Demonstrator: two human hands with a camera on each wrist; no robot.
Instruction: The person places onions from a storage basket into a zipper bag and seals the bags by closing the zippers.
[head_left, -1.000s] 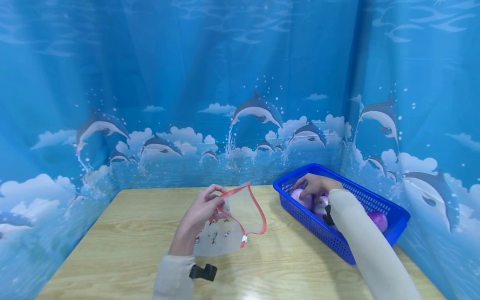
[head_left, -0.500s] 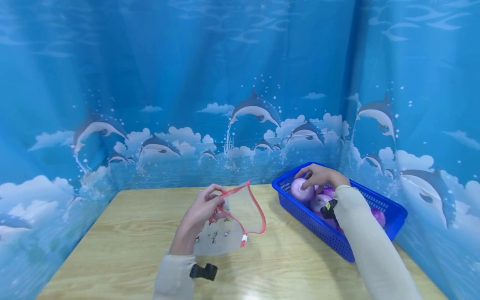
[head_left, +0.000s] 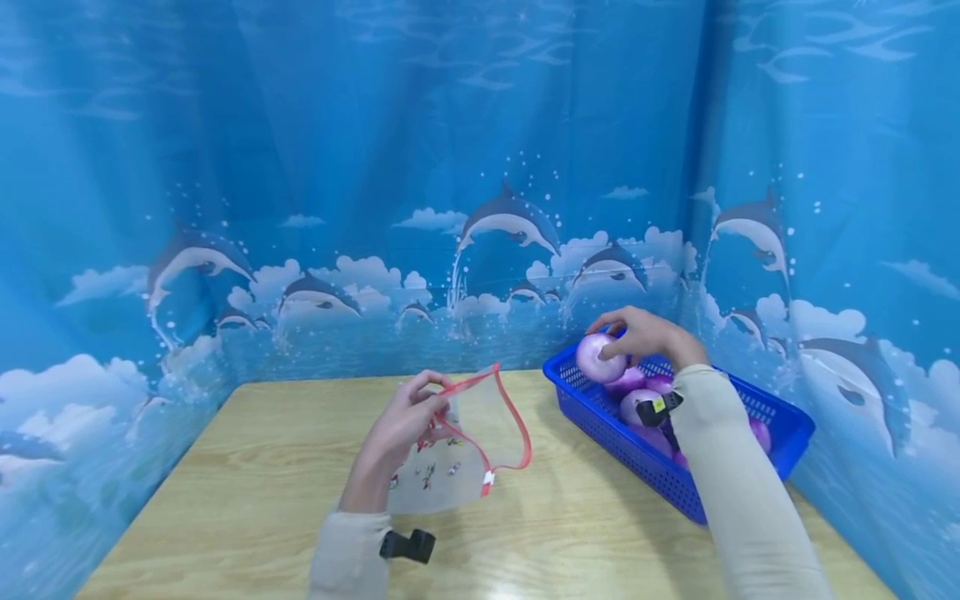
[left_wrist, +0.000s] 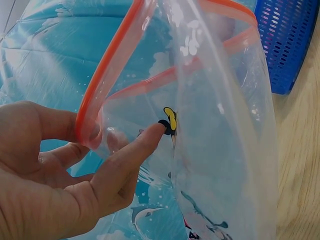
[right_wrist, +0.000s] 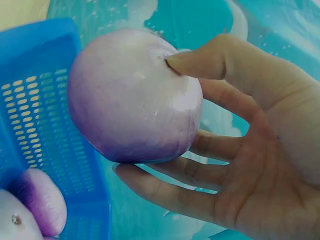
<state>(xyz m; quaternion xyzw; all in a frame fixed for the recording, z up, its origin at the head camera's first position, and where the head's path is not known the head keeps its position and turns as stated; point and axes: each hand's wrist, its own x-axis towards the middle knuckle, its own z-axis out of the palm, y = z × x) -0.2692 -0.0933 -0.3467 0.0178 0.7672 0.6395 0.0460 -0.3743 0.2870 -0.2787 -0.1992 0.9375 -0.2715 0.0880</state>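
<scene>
My left hand (head_left: 401, 423) pinches the rim of a clear plastic zip bag (head_left: 453, 479) with a red-orange edge, a white slider and small printed figures. The bag's mouth gapes to the right, and the left wrist view shows a finger inside and the thumb outside (left_wrist: 150, 137). My right hand (head_left: 651, 337) grips a round, pale purple onion (head_left: 597, 357) between thumb and fingers, just above the far left end of a blue basket (head_left: 622, 444). In the right wrist view the held onion (right_wrist: 132, 97) hangs apart from the others. More purple onions (head_left: 641, 407) lie in the basket.
A light wood table (head_left: 247, 492) bears the basket on its right side. Blue curtains (head_left: 420, 167) with dolphins and clouds stand behind the table and at both sides. Each sleeve carries a small black wrist camera (head_left: 407, 545).
My right hand has lifted the onion up from among the others to the basket's rim height. The left hand and the bag have hardly moved.
</scene>
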